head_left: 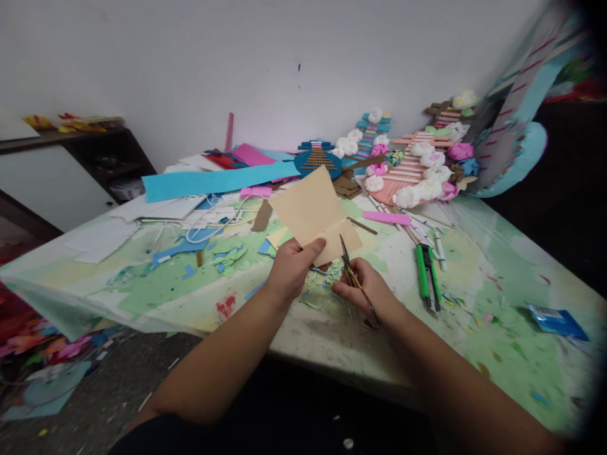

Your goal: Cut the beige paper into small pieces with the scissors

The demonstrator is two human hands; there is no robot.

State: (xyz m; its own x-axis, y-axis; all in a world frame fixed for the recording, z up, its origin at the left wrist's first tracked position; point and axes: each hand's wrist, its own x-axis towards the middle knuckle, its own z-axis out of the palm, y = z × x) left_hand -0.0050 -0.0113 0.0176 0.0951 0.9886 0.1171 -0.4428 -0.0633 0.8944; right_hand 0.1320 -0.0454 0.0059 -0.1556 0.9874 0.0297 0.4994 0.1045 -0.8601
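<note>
A tan sheet of paper (310,205), with a crease or cut line across its lower right part, is held up over the table. My left hand (293,268) grips its lower edge, thumb on top. Just to the right, my right hand (365,291) is closed around a pair of scissors (351,273). The scissor blades point up and away, near the paper's lower right edge; whether they touch it I cannot tell. Small paper scraps (327,278) lie on the table below both hands.
Across the stained table cover (165,303) lie a blue strip (218,180), white cords and paper pieces on the left. Flower-trimmed crafts (422,170) stand at the back right. A green cutter (428,278), markers and a blue packet (557,321) lie on the right.
</note>
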